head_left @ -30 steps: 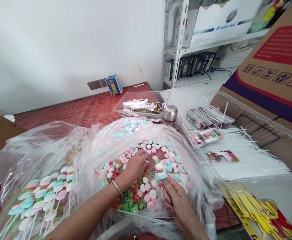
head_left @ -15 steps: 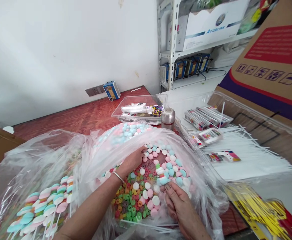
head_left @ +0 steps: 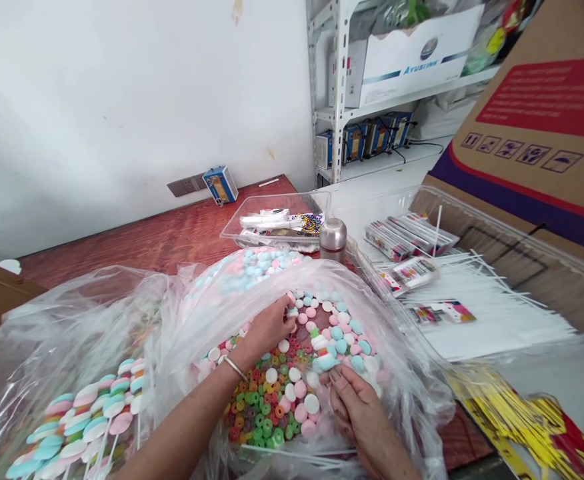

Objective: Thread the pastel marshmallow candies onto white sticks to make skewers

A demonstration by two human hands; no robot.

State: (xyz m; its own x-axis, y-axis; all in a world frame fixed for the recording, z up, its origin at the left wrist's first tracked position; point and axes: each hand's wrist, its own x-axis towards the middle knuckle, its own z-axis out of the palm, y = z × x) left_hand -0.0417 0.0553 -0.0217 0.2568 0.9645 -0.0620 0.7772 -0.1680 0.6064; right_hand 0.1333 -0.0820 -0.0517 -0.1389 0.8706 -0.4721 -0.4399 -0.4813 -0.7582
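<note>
My right hand (head_left: 359, 407) pinches the lower end of a candy skewer (head_left: 325, 350), stacked with a green gummy ring, pale marshmallows and a blue one at the bottom. My left hand (head_left: 272, 325) reaches to the back of the open plastic bag (head_left: 212, 287), its fingers bent together on a pale blue marshmallow (head_left: 292, 312), partly covered by them. Around both hands lie loose pink, white and blue marshmallows (head_left: 342, 331). Colourful gummy rings (head_left: 259, 403) are heaped between my forearms. Finished-looking candy skewers (head_left: 89, 417) lie on plastic at the left.
Behind the bag stand a metal flask (head_left: 333, 239) and a clear tray (head_left: 232, 230) with packets. On the right, a large clear bin (head_left: 472, 207) holds many white sticks (head_left: 497, 307) and packets. Yellow ties (head_left: 527, 420) lie at the lower right. An open carton (head_left: 537, 147) leans beyond the bin.
My left hand has shifted slightly right, its fingers now on a pale blue marshmallow. The right hand keeps hold of the skewer in nearly the same spot. The view has moved slightly.
</note>
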